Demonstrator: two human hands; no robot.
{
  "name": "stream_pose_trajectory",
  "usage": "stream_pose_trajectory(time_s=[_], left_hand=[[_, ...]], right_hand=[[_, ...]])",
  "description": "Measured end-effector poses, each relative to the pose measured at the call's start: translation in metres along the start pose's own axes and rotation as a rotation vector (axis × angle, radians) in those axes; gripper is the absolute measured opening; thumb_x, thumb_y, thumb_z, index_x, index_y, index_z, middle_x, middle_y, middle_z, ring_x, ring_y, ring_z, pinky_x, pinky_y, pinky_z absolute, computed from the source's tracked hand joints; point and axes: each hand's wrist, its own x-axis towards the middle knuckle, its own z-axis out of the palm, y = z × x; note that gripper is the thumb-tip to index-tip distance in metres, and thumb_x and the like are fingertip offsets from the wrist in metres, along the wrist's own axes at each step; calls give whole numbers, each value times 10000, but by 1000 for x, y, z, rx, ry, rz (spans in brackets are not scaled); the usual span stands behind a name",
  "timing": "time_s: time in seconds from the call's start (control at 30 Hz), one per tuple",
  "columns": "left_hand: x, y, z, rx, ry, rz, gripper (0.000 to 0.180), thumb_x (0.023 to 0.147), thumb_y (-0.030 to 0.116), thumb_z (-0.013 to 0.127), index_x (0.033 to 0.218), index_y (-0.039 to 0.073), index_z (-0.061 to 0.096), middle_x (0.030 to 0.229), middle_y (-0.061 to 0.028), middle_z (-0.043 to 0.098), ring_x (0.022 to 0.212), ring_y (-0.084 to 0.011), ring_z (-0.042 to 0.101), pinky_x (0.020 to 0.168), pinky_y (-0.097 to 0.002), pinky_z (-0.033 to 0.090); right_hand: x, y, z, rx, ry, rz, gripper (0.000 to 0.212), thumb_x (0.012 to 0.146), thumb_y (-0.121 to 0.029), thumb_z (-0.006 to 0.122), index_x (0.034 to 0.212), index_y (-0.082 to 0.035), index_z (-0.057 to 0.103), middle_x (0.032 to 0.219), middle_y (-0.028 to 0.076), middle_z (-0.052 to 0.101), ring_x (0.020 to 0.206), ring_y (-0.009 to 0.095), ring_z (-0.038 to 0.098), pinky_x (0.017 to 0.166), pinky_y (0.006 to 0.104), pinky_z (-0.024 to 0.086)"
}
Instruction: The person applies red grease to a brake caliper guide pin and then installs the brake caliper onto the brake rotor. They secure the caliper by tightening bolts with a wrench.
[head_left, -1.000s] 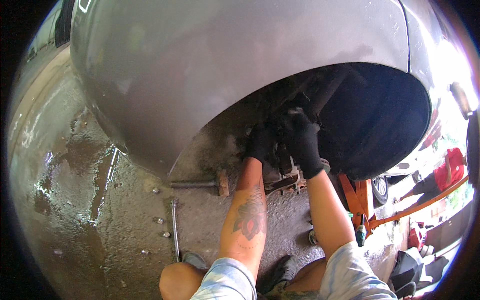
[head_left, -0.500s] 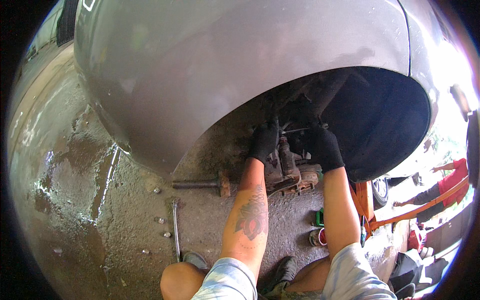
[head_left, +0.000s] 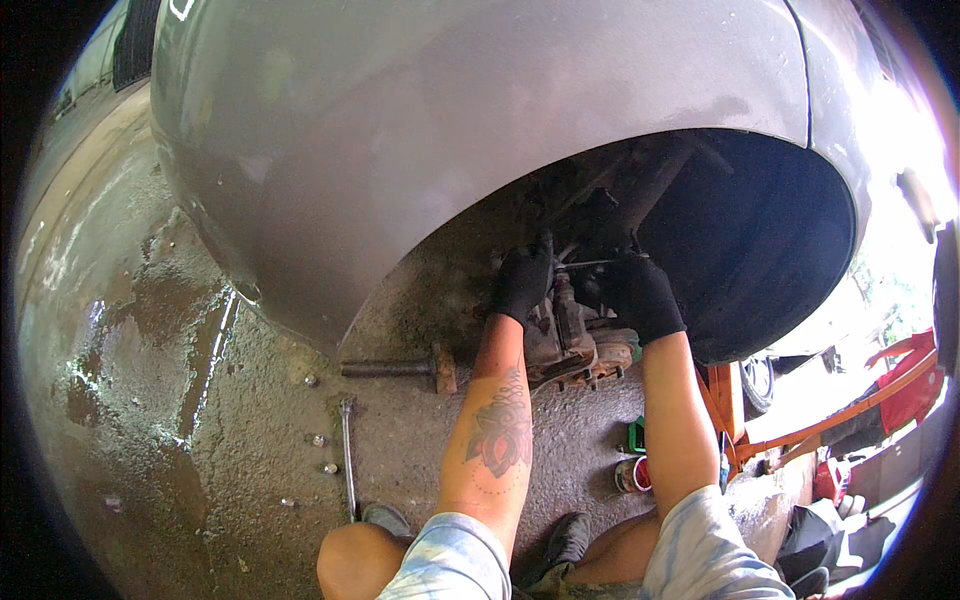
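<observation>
Both my hands, in black gloves, reach into the dark wheel arch of a grey car. My left hand is closed beside the upper part of the wheel hub assembly; its fingertips are hidden. To the right, my right hand is closed at one end of a thin metal rod, which spans the gap toward my left hand. Below the rod, an upright rusty suspension part stands between my hands. Shadow hides what my left fingers grip, if anything.
On the rough floor lie a hammer, a long wrench and several wheel nuts. A green box and an open can sit beside my right forearm. Beyond are an orange jack and a person in red.
My hands stay at nearly the same spot in the wheel arch, with the rod still between them. The view has shifted slightly. At the right, the person in red has changed posture.
</observation>
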Motion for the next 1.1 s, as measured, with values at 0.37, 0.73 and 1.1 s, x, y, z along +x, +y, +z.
stream_pose_trajectory(time_s=[0.37,0.73,1.1], left_hand=[[33,-49,55,-85,298,268,377,910,336,501,994,-4,640,921,-286,634,860,-415,635,754,-495,496],[17,-22,45,-59,345,157,428,919,132,447,1335,35,424,995,-289,599,887,-432,603,772,-488,488],[17,-29,27,92,195,263,359,896,193,509,1218,38,538,1041,-264,604,936,-390,608,792,-482,485]], right_hand=[[23,-106,9,231,339,-47,232,812,-195,610,958,-16,639,883,219,650,793,388,631,694,441,504],[14,-1,22,529,246,23,300,820,-247,644,1048,-53,631,915,209,655,802,369,647,687,416,513],[15,-97,7,504,330,-47,307,799,-283,660,974,-31,669,928,204,667,842,383,647,710,430,512]])
